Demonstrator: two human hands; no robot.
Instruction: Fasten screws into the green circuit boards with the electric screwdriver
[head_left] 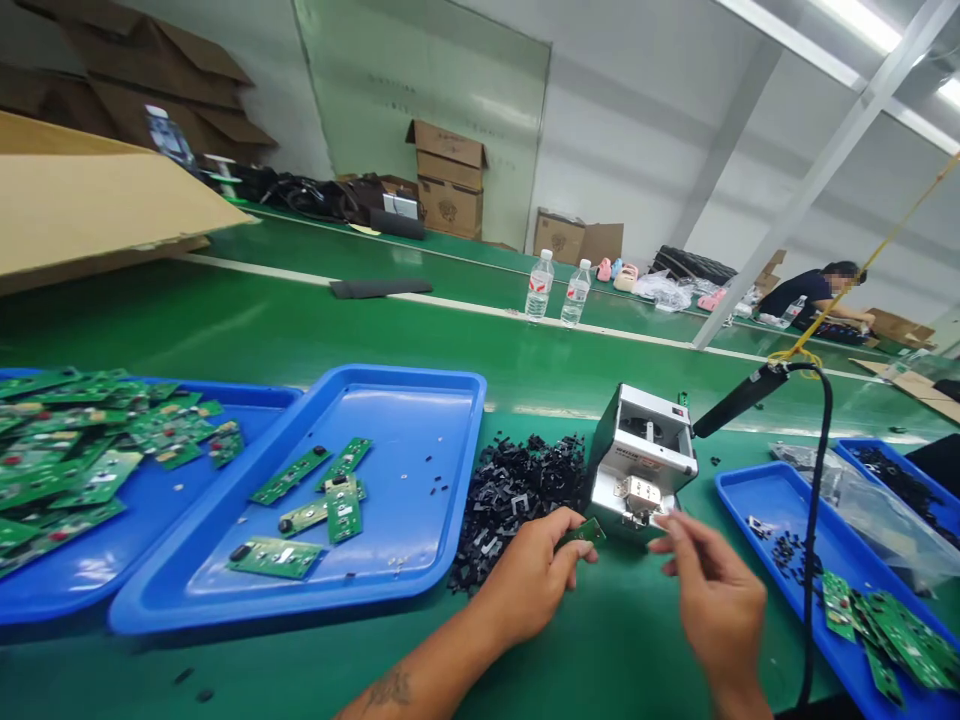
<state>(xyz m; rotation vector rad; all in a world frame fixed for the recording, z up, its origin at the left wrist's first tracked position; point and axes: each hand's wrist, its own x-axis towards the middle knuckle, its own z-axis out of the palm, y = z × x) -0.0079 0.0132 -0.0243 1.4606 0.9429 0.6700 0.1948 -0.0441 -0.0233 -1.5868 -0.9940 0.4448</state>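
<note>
My left hand [536,575] is closed on a small green circuit board [583,533], gripped between thumb and fingers just in front of a silver box-shaped machine that looks like a screw feeder [645,450]. At the machine's lower front, my right hand [716,600] has its thumb and forefinger pinched together. Whatever those fingertips hold, if anything, is too small to make out. Left of the machine spreads a pile of small black parts [517,500]. A black electric screwdriver [739,402] hangs tilted at the machine's right side, on a yellow cord with a black cable.
A blue tray [300,612] with several circuit boards stands left, beside another tray [150,570] heaped with boards. On the right, a blue tray [757,480] holds boards and black bits. Two water bottles [538,287] stand farther back. A person [802,295] works at the far right.
</note>
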